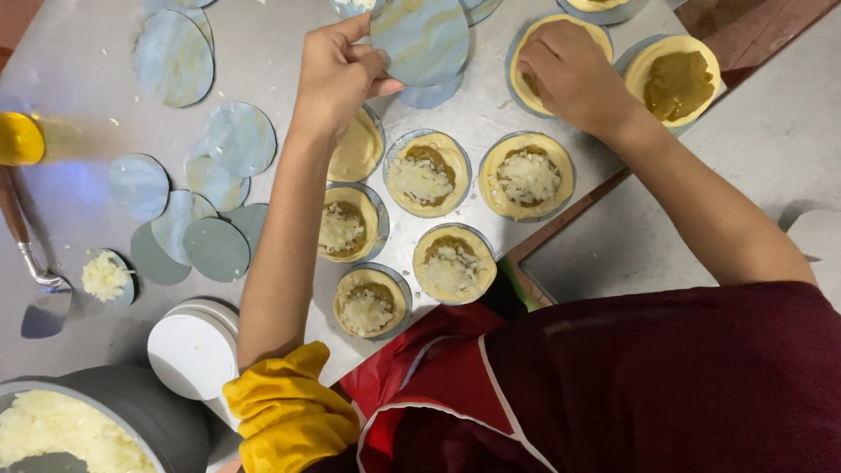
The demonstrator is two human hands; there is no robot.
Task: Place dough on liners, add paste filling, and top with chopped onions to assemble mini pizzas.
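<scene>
Head view, left hand (337, 74) pinching grey disc (420, 39)

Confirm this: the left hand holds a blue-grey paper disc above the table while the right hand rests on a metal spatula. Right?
Not quite. The head view shows the right hand on a dough round, not the spatula, which lies untouched. The left hand does hold the blue-grey disc.

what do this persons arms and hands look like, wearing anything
Both hands are bare, with no gloves, rings or watch visible. The left hand ends a forearm that is uncovered up to a bunched mustard-yellow sleeve near the elbow. The right hand and forearm are uncovered up to a dark maroon sleeve. A red apron with white piping covers the front.
</scene>
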